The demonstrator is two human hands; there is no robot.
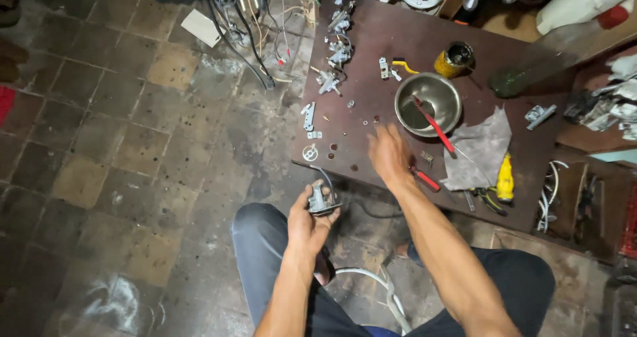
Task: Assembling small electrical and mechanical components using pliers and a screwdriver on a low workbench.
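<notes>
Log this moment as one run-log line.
left hand: grips small metal part above knee | right hand: open, reaching over brown board near steel bowl, holding nothing

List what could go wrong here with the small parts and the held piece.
The right hand reaches among tiny loose washers near the board's edge; a brush could knock them onto the floor. The left hand holds the metal part off the board, over the knee, so it might drop.

Dim, uneven light; dark corners, slight blur, bowed edges.
</notes>
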